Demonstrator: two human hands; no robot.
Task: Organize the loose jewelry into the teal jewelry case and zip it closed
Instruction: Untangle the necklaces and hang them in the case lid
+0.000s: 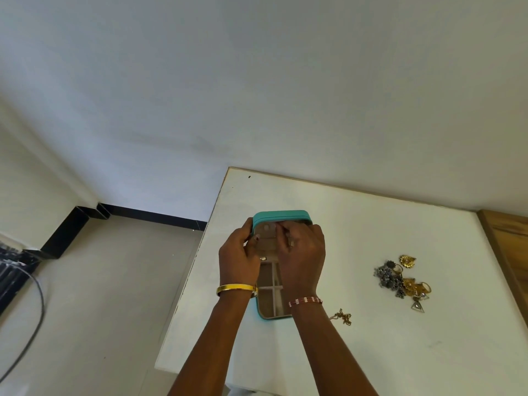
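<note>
White table (371,224), both hands at open teal case (281,217)

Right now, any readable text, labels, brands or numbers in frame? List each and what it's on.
None readable.
Teal jewelry case: no visible logo or label.
Gold bangle on the left wrist: plain, no engraving legible.
Loose jewelry pile on the white table: no markings that can be made out.
</note>
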